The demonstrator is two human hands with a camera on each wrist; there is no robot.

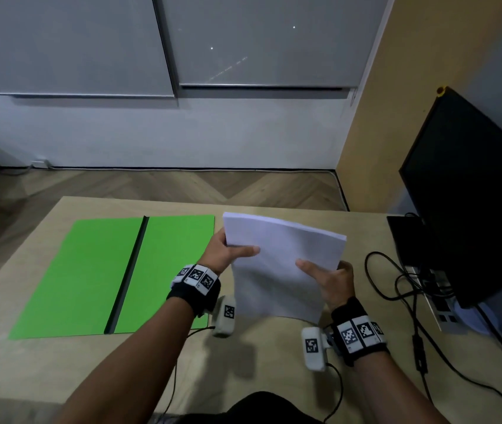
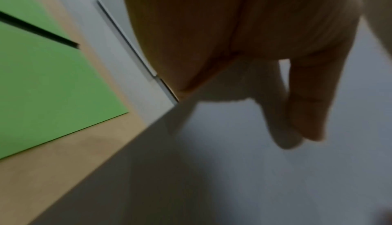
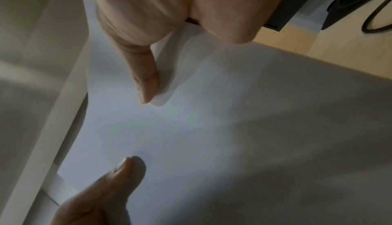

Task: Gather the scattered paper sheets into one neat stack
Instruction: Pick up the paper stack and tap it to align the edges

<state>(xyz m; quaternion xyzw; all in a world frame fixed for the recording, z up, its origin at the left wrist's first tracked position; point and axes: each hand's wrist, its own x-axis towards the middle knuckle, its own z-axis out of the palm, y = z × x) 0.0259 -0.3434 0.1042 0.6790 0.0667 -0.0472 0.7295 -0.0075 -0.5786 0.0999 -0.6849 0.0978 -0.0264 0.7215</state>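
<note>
A stack of white paper sheets (image 1: pixel 280 264) is held tilted above the wooden table (image 1: pixel 60 368), right of centre. My left hand (image 1: pixel 228 254) grips its left edge, thumb on top and fingers behind. On the right edge my right hand (image 1: pixel 326 278) grips the stack the same way, thumb lying on the top sheet. In the right wrist view the white sheets (image 3: pixel 212 128) fill the frame with both thumbs resting on them. The left wrist view shows the underside of the paper (image 2: pixel 275 178) with my fingers (image 2: pixel 297 111) against it. The sheets' top edges look roughly aligned.
Two green mats (image 1: pixel 90 276) with a dark gap between them lie on the table's left half. A black monitor (image 1: pixel 470 197) stands at the right, with black cables (image 1: pixel 396 286) looping over the table beside it. Wood floor lies beyond the far edge.
</note>
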